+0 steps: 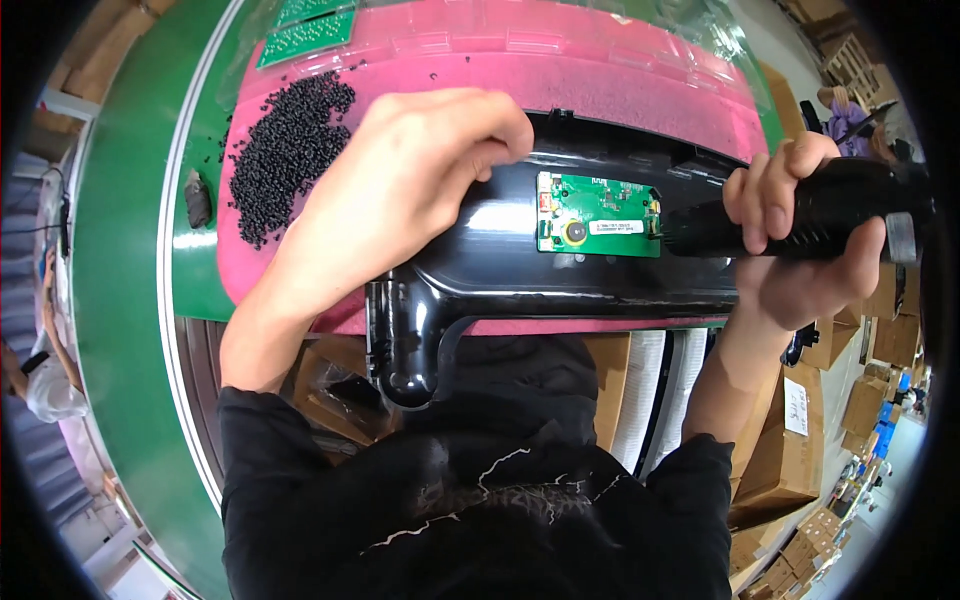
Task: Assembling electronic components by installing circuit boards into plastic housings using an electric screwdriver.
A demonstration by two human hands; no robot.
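A glossy black plastic housing (500,275) lies across a pink mat, its rounded left end jutting toward me. Inside it sits a green circuit board (600,215) with a white label and a small round part. My right hand (800,200) is wrapped round a black power screwdriver (840,205), held nearly level, with its front end at the board's right edge. Over the housing's left part, my left hand (430,160) has its fingers curled and pressed together near the back edge. Whatever lies between those fingertips, if anything, is hidden.
Small black screws (290,150) are heaped on the pink mat (420,50) at left. Behind them lie more green boards (305,40) and a clear plastic tray (530,40). A dark lump (197,200) rests on the green table (125,220). Cardboard boxes (785,460) stand at right.
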